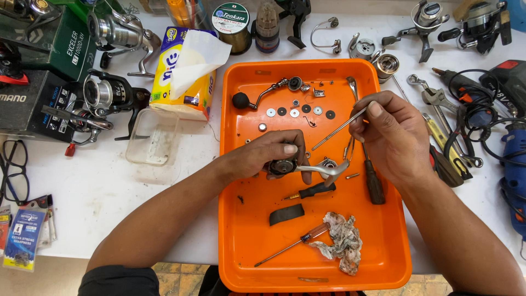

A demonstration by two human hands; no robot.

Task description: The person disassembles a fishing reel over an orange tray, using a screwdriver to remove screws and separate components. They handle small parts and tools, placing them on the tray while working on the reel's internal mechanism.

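Observation:
My left hand (pixel 268 155) grips a dark fishing reel body (pixel 282 166) with a silver arm (pixel 326 170) over the middle of an orange tray (pixel 241 219). My right hand (pixel 392 134) pinches a thin metal rod (pixel 337 130) that slants down toward the reel. On the tray lie a reel handle with a black knob (pixel 257 94), small washers (pixel 296 111), a black-handled screwdriver (pixel 374 183), a small dark screwdriver (pixel 312 191), an orange-handled screwdriver (pixel 293 244), a black strip (pixel 286 214) and a dirty rag (pixel 342 241).
Left of the tray stand a tissue pack (pixel 189 68), a clear plastic tub (pixel 152 137), spinning reels (pixel 107 98) and boxes (pixel 60 41). Wrenches and pliers (pixel 444 126), a blue power tool (pixel 512 164) and cables lie to the right. More reels (pixel 427 19) line the back.

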